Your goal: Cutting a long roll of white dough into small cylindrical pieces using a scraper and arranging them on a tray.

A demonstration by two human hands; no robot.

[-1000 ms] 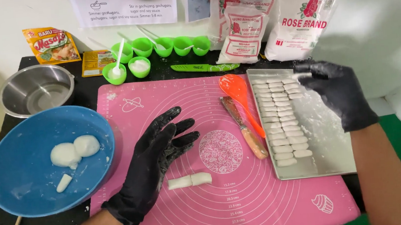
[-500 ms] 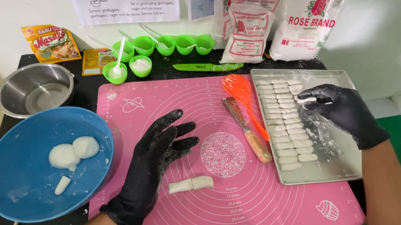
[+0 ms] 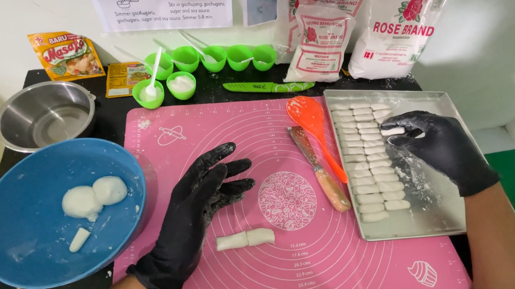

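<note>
The right hand, in a black glove, pinches a short white dough piece between its fingertips, the fingers closed on it. The piece sits over the upper rows inside the metal tray, level with the third column of dough sticks already laid there in neat rows along the tray's left side. The tray floor to the right of the rows is dusted with flour.

The left hand, also gloved in black, lies flat on the pink silicone mat to the left of the tray, fingers spread open and holding nothing. A short dough log lies on the mat just below that hand, apart from it.

Between the left hand and the tray lie an orange spatula and a wooden-handled knife, side by side. Left of the mat stands a blue bowl holding two dough balls and one small offcut. Above the bowl stands a steel pot. Above the mat sit green cups and a green knife. Above the tray stand flour bags.
</note>
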